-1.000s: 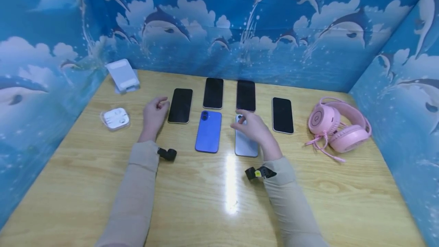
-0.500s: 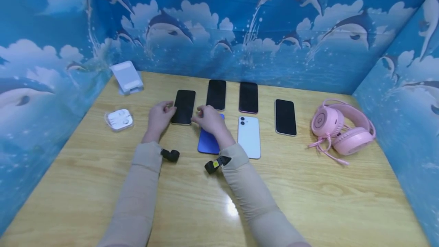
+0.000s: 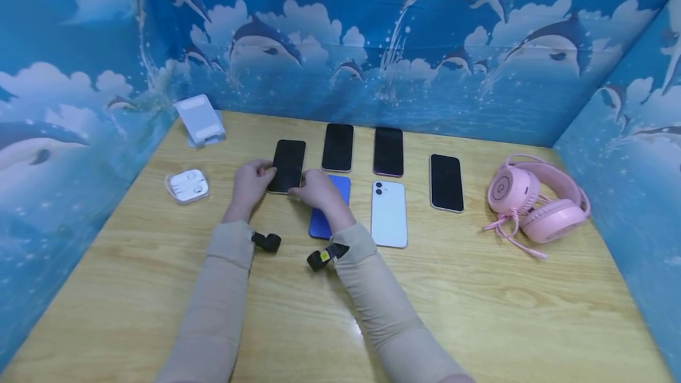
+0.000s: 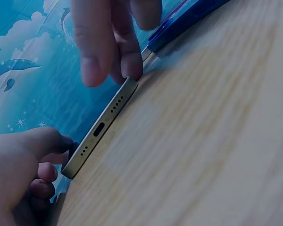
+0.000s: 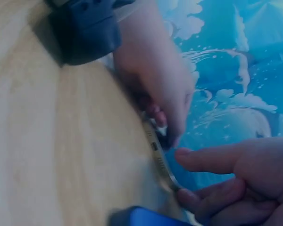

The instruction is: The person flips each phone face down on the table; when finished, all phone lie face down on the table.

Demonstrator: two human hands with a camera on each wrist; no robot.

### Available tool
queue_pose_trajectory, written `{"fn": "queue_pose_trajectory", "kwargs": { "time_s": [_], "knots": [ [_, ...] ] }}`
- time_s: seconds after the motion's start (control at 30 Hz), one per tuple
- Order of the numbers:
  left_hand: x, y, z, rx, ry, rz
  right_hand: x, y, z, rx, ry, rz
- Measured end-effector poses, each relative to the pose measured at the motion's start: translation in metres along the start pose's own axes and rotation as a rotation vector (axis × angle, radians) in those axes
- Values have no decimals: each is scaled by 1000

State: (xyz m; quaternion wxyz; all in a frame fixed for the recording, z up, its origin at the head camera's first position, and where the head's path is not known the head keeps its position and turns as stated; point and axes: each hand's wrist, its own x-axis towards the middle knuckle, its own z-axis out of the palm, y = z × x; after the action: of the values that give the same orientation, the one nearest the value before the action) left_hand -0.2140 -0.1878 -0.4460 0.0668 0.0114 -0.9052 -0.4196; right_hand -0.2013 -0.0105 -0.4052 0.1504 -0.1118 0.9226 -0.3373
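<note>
On a wood-grain table [image 3: 489, 294] before blue dolphin-print walls [image 3: 298, 90], pinching a dark-screened phone [image 3: 288, 164] with left hand [image 3: 250, 185], touching its edge with loose-fingered right hand [image 3: 320, 192].

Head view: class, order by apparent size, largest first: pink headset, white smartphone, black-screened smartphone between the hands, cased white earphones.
Pink headset
White smartphone and black-screened smartphone: unsure, since the white one lies nearer the viewpoint
Cased white earphones

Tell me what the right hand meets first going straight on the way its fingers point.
The leftmost black-screened smartphone, at its near right corner. The right hand's fingertips appear to touch that edge, though exact contact is hard to judge.
</note>
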Motion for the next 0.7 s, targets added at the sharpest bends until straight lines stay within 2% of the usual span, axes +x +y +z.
{"fn": "queue_pose_trajectory", "kwargs": {
  "time_s": [0.2,0.27,0.43,0.5,0.7],
  "knots": [
    [0,0,-1,-10,4,-40,3,1,5,122,18,25],
    [0,1,-2,-14,-2,-49,4,2,7,210,23,55],
    [-2,2,-2,-23,-23,-68,6,5,9,513,57,156],
    [-2,2,-1,-23,-21,-71,7,6,9,587,77,171],
    [-1,1,-1,-30,-9,-78,9,7,7,674,130,138]
  ]
}}
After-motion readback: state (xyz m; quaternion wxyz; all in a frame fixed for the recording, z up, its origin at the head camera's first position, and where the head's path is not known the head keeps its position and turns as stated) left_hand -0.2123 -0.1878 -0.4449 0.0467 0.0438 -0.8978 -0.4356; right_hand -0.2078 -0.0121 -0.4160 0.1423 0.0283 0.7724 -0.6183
